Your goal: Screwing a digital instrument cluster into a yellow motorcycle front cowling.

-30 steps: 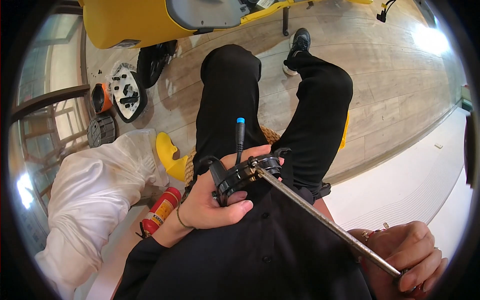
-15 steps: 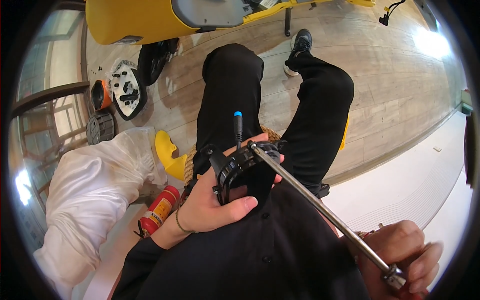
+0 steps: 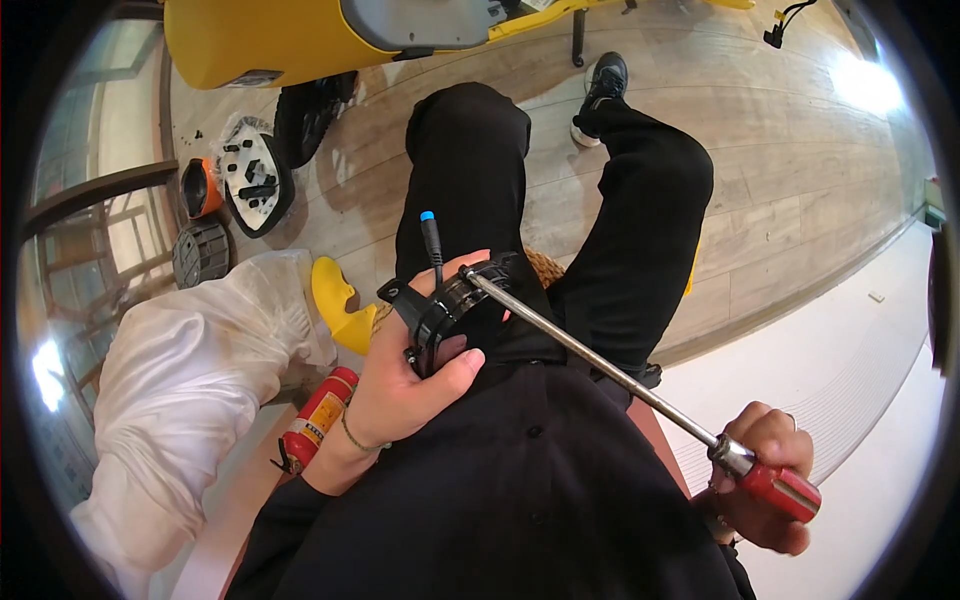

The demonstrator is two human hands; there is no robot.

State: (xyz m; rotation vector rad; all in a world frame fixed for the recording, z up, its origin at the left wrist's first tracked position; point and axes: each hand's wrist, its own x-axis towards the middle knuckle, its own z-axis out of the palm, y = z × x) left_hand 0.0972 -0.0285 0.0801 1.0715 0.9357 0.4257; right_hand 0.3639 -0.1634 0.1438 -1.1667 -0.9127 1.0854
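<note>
A black bracketed device (image 3: 460, 305), possibly a display or a lamp, sits in my left hand (image 3: 400, 390), gripped between thumb and fingers above my lap. A short black cable (image 3: 432, 240) with a blue tip sticks up from it. My right hand (image 3: 765, 440) is closed round the red handle of a long screwdriver (image 3: 600, 368). The steel shaft slants up to the left, and its tip meets a small screw point at the device's upper edge. I cannot make out the screw head itself.
A red fire extinguisher (image 3: 318, 418) lies beside my left forearm, near a white plastic-wrapped bundle (image 3: 190, 380) and a yellow curved part (image 3: 340, 308). Ahead stands a yellow vehicle body (image 3: 260, 40). Black parts lie on a white tray-like piece (image 3: 240, 165) on the wooden floor.
The device and my left hand have shifted left, the screwdriver tip moving with them. My right hand has moved up, and the red handle now shows in its grip.
</note>
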